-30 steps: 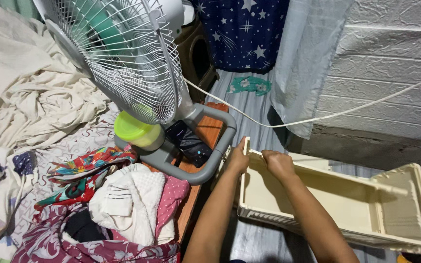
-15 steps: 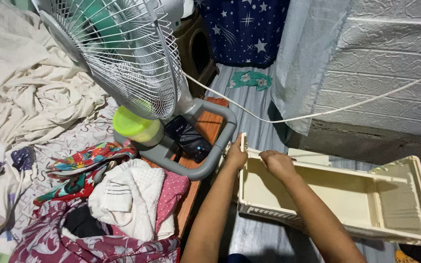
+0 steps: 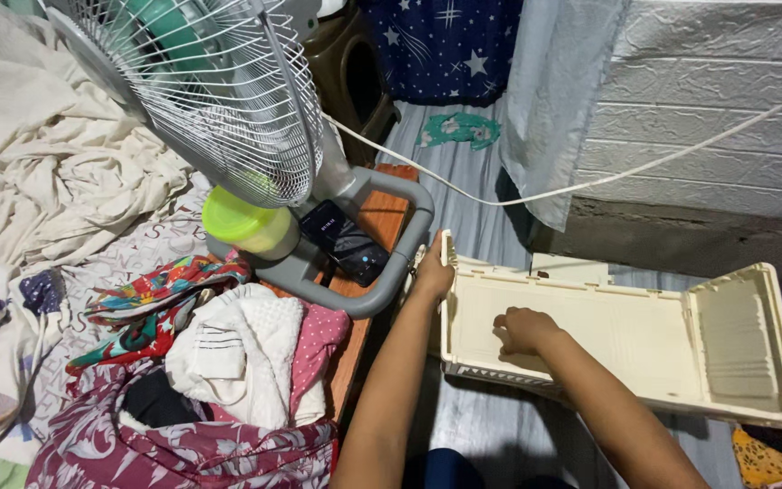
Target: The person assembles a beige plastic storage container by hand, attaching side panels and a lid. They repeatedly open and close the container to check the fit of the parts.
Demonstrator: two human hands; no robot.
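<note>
Right hand [image 3: 522, 330] now lower than half a second ago: off the upper rim and down onto the inner floor of the cream plastic folding crate [image 3: 608, 340], lying half-collapsed at lower right of the frame. Left hand [image 3: 432, 276] unchanged, at the crate's upright left end panel, fingers wrapped over its edge and holding it. Right fingers curled narrow, knuckles up, pressing on the base panel; whether gripping anything, cannot tell. Judging by that shift, work moving from the rim to the crate's bottom, with the left wall kept steady.

White wire-caged electric fan [image 3: 219, 109] at upper left, grey looped base [image 3: 382, 281] just beside the left hand, dark phone [image 3: 346, 244] resting on it.

Hidden or unclear: right fingertips tucked under the hand; crate's near wall behind the forearm; left palm behind the panel; pile of mixed coloured clothes [image 3: 192, 380] cut off at lower left.
</note>
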